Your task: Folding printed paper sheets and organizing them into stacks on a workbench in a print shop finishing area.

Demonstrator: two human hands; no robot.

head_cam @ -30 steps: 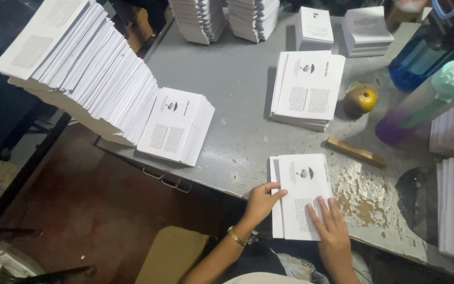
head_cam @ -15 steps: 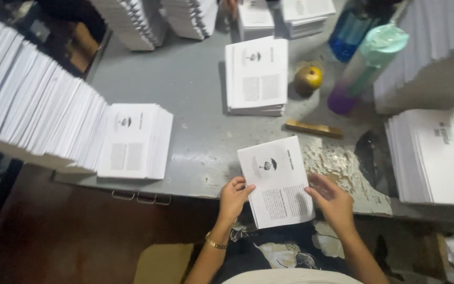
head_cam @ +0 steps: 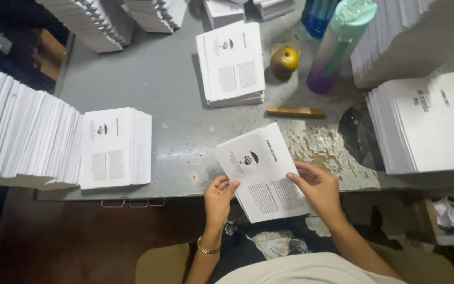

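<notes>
We held a printed booklet (head_cam: 262,171) between both hands at the near edge of a grey metal table (head_cam: 174,89). Our left hand (head_cam: 218,199) pinched the booklet's left edge, thumb on top near the lower left corner and fingers curled underneath, with a ring on one finger and a gold bracelet (head_cam: 208,248) at the wrist. Our right hand (head_cam: 319,188) gripped the right edge, fingers closed around the margin and thumb lying across the printed page. Both grips were narrow, closed on the paper. The forearms rose from the bottom of the view and angled slightly inward, wrists bent upward toward the table.

The booklet was tilted, its top turned to the left, and its lower half hung past the table edge over our lap. Its white cover showed a small dark emblem and blocks of text.

Farther back on the table lay a stack of matching booklets (head_cam: 232,63). To the left sat another stack (head_cam: 114,147), touching a long row of booklets on edge (head_cam: 22,131). A wooden stick (head_cam: 296,111) lay just beyond our booklet, beside a patch of flaked paint. A yellow round fruit (head_cam: 284,60) and a teal and purple water bottle (head_cam: 337,47) stood behind it. A large white stack (head_cam: 426,123) filled the right side.
</notes>
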